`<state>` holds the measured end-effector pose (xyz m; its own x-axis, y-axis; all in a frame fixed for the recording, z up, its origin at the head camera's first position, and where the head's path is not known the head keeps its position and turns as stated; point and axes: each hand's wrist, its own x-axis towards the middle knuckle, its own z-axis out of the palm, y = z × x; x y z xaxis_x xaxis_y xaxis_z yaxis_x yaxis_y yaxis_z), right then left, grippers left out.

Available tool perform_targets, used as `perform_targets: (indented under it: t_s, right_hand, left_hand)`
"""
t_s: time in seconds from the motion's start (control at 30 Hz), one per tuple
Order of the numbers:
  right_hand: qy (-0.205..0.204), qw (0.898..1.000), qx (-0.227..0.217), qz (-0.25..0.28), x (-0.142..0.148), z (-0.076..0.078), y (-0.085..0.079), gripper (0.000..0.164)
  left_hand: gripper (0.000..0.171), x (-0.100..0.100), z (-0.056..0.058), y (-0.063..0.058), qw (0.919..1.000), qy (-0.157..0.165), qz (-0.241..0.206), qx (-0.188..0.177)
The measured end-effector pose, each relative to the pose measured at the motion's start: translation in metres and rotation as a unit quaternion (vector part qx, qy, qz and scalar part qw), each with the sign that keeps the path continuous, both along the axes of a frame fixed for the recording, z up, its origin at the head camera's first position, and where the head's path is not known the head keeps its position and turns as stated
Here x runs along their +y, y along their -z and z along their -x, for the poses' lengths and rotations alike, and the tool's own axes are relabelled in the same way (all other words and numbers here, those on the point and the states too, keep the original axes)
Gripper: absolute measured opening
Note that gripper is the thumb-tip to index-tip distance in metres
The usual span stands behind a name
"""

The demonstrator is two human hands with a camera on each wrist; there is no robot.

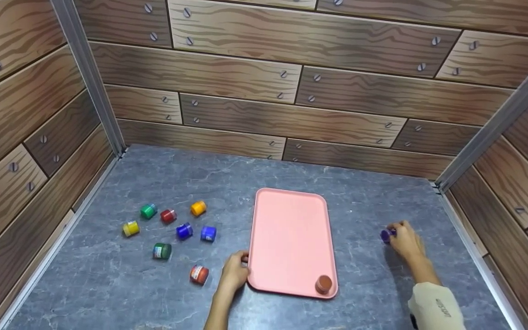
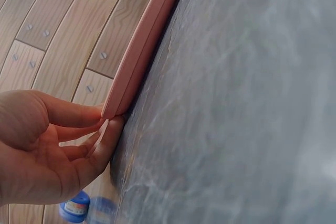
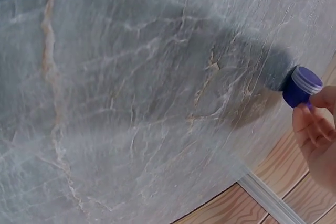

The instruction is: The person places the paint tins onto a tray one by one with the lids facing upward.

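A pink rectangular tray (image 1: 291, 238) lies on the grey marbled table, with a small brown paint jar (image 1: 323, 284) in its near right corner. At the tray's near left edge is my left hand (image 1: 235, 271); in the left wrist view its thumb and fingers pinch the tray rim (image 2: 128, 77). Well to the right of the tray, my right hand (image 1: 406, 241) holds a small purple paint jar (image 1: 386, 235) between thumb and fingers. The right wrist view shows this jar (image 3: 300, 88) with its ridged lid, close over the table.
Left of the tray lie several small paint jars on their sides, among them a yellow jar (image 1: 131, 228), an orange jar (image 1: 198, 208), a blue jar (image 1: 208, 233) and a red-orange jar (image 1: 199, 274). Wood-plank walls with metal corner posts (image 1: 90, 73) enclose the table.
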<state>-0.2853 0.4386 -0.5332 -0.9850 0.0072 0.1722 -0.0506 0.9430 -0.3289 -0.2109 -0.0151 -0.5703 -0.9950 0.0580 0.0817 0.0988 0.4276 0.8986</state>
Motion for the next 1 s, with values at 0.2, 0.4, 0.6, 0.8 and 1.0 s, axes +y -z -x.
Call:
perform_targets:
  t_s: [0.2,0.4,0.6,0.8,1.0]
  right_hand:
    - [0.002,0.999,-0.034,-0.038,0.002,-0.002,0.000,0.032]
    - [-0.007,0.999,-0.029,-0.022,0.003,-0.001,0.007,0.038]
    - [-0.015,0.999,-0.031,-0.023,0.002,0.000,0.012,0.039]
    - [-0.023,0.999,-0.020,-0.021,0.000,0.000,0.010,0.037]
    - [-0.041,0.999,-0.006,-0.008,-0.004,0.000,0.005,0.036]
  left_hand:
    - [0.041,0.000,0.000,0.000,1.0000,-0.001,-0.001,-0.004]
    - [0.043,0.001,0.001,0.002,0.9999,-0.004,0.008,-0.009]
    - [0.044,0.001,0.000,0.001,1.0000,0.002,-0.003,-0.008]
    - [0.043,0.002,0.000,0.003,1.0000,-0.002,-0.001,0.005]
    - [0.043,0.001,0.001,0.002,0.9999,-0.002,0.000,0.012]
